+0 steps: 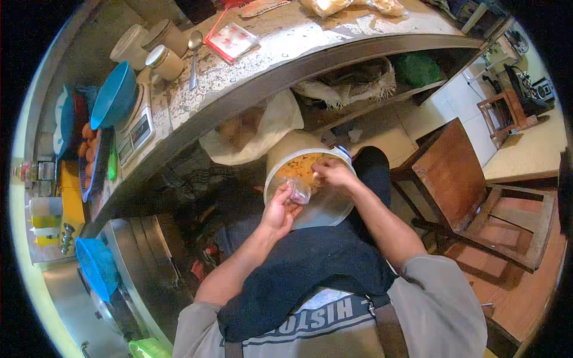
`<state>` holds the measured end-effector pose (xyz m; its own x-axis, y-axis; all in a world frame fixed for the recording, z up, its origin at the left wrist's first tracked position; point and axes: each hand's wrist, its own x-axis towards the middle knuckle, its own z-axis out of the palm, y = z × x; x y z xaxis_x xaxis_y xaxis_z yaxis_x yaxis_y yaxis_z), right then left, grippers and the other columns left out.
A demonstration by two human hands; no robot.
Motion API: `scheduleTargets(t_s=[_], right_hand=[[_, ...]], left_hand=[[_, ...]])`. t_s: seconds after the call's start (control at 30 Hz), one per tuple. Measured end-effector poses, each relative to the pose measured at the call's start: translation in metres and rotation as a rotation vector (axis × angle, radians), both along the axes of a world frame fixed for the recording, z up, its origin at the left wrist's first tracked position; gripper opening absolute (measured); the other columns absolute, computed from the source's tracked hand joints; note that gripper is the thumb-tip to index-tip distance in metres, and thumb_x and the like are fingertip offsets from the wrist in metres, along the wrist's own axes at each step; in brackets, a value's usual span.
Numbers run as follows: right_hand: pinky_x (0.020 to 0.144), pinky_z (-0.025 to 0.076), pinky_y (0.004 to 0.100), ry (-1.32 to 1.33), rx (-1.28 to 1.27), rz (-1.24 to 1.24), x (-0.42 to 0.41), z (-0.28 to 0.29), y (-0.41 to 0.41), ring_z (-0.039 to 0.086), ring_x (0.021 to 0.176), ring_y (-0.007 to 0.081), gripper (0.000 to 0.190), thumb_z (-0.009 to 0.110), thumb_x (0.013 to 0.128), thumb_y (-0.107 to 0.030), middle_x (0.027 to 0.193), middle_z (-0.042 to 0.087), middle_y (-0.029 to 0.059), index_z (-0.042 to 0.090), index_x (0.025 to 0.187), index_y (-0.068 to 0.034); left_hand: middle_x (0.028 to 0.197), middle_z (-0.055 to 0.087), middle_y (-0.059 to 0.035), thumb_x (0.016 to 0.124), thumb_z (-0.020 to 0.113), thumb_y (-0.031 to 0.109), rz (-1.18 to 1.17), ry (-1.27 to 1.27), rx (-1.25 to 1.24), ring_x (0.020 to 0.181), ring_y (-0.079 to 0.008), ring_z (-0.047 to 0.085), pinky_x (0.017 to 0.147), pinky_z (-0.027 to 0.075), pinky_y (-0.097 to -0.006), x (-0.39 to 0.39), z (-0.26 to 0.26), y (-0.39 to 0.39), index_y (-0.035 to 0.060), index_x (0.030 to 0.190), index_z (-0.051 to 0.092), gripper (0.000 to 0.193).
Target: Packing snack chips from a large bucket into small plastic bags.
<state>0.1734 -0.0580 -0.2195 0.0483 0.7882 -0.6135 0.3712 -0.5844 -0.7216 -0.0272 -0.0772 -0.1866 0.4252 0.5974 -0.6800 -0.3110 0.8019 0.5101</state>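
Note:
Between my knees stands a large white plastic bucket (309,150), its mouth facing up towards me. Orange, chip-like food pieces (296,167) lie inside, towards its far side. My left hand (278,214) pinches a small clear plastic bag (299,192) over the bucket's opening. Just right of the bag, my right hand (335,172) is above the food with its fingers curled together. Its fingertips are partly hidden, so whether it holds a piece cannot be seen.
A pale sack (282,114) sits beyond the bucket, under the counter (268,53). On the counter are a digital scale (138,132), a blue bowl (115,96), a spoon (194,49) and a packet of plastic bags (233,40). At right stands a wooden chair (450,174).

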Motion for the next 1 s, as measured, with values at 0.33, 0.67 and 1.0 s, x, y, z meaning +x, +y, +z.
scheduleTargets(t_s=[0.33,0.67,1.0], right_hand=[[0.07,0.055,0.03,1.384,-0.131,-0.543,-0.006,0.026,-0.039,0.064,0.082,0.0219,0.034,0.052,0.093,-0.026,0.099,0.061,0.0152,0.045,0.117,-0.003],[0.073,0.053,0.0297,0.48,0.297,-0.12,-0.01,0.046,-0.031,0.065,0.081,0.0224,0.037,0.056,0.083,-0.003,0.098,0.061,0.0147,0.045,0.119,-0.003],[0.074,0.049,0.0437,-0.308,0.47,0.3,-0.021,0.09,-0.034,0.061,0.086,0.0388,0.028,0.063,0.075,-0.013,0.092,0.062,0.0237,0.057,0.099,0.0]], left_hand=[[0.105,0.058,-0.0026,0.091,0.053,0.028,-0.079,-0.175,0.007,0.094,-0.0204,0.059,0.082,0.049,-0.0425,0.011,-0.004,0.01,0.02,0.116,0.045,0.027],[0.113,0.057,-0.0076,0.091,0.054,0.015,-0.047,-0.143,0.089,0.103,-0.0255,0.058,0.082,0.051,-0.0465,0.007,-0.011,0.005,0.0175,0.118,0.043,0.029],[0.115,0.052,-0.0094,0.091,0.054,0.015,-0.082,-0.329,0.047,0.098,-0.0261,0.059,0.082,0.051,-0.0494,0.007,0.006,0.001,0.0163,0.123,0.036,0.037]])
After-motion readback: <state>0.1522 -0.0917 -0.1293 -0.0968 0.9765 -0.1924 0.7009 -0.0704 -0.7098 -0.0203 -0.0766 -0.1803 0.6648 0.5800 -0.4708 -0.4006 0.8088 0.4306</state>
